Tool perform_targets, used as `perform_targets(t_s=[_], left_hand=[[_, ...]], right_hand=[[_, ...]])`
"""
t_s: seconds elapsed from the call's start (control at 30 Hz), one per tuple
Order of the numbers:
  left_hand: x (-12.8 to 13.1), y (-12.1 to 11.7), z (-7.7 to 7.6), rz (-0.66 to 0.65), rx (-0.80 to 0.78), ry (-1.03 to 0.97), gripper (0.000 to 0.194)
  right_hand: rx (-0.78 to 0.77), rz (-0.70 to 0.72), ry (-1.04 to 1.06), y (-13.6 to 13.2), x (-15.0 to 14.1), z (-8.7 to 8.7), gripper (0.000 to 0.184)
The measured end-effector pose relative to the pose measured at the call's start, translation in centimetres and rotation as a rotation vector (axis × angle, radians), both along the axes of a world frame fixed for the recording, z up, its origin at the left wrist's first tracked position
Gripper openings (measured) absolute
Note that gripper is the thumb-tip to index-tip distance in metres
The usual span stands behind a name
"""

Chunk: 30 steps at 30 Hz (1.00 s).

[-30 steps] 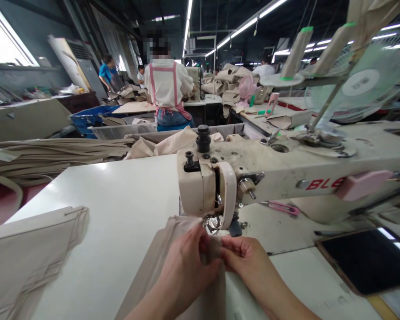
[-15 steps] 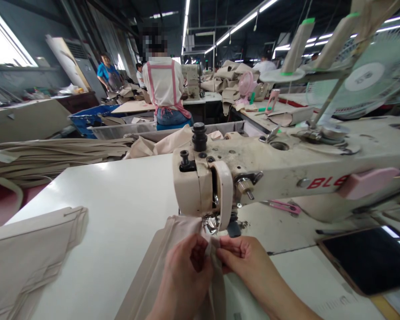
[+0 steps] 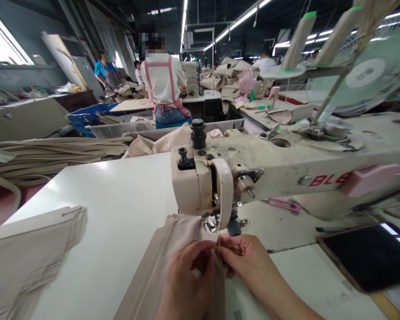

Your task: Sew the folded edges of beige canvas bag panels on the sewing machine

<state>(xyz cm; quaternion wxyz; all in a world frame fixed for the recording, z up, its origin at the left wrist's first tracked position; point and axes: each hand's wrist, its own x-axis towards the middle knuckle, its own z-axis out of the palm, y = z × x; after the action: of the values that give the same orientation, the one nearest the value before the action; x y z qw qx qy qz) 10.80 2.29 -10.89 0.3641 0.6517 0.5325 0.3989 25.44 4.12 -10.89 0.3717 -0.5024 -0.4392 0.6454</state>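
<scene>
A long strip of beige fabric point(image 3: 173, 249) lies on the white table and runs up under the head of a cream sewing machine point(image 3: 206, 182). My left hand point(image 3: 188, 280) pinches the cloth's edge just in front of the presser foot point(image 3: 213, 222). My right hand point(image 3: 243, 262) pinches the same edge from the right, fingertips almost touching the left ones. Both hands sit close below the needle area.
A folded beige piece point(image 3: 30, 253) lies at the table's left. A dark tablet point(image 3: 370, 258) rests at the right, pink scissors point(image 3: 282, 204) behind the machine arm. Thread cones and a fan point(image 3: 370, 75) stand above. A person in a pink apron point(image 3: 163, 84) works ahead, by stacked cloth point(image 3: 53, 153).
My hands slid slightly toward me along the cloth while keeping their pinch on its edge. The view drifted a little to the right.
</scene>
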Motion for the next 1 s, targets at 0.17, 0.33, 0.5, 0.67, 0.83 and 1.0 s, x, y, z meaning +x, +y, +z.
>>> perform_targets(t_s=[0.17, 0.33, 0.5, 0.67, 0.83, 1.0], left_hand=[[-0.2, -0.4, 0.0, -0.066, 0.001, -0.062, 0.022], [-1.6, 1.3, 0.7, -0.165, -0.088, -0.100, 0.027], [-2.9, 5.2, 2.4, -0.379, -0.083, 0.207, 0.013], [-3.4, 6.9, 2.2, -0.470, -0.372, 0.107, 0.012], [-3.5, 6.5, 1.4, -0.405, -0.393, 0.110, 0.011], [-3.0, 6.3, 1.4, -0.218, -0.301, 0.195, 0.013]], right_hand=[[-0.004, 0.000, 0.074, -0.5, 0.1, 0.9, 0.019], [0.002, -0.001, 0.091, -0.3, -0.4, 0.7, 0.014], [0.041, -0.041, 0.056, 0.0, -1.0, 0.4, 0.016], [0.046, -0.058, 0.027, -0.1, -0.9, 0.5, 0.014], [0.037, -0.151, -0.039, -0.5, -1.4, -0.7, 0.031], [0.010, -0.138, -0.046, -2.0, -2.4, -1.5, 0.056]])
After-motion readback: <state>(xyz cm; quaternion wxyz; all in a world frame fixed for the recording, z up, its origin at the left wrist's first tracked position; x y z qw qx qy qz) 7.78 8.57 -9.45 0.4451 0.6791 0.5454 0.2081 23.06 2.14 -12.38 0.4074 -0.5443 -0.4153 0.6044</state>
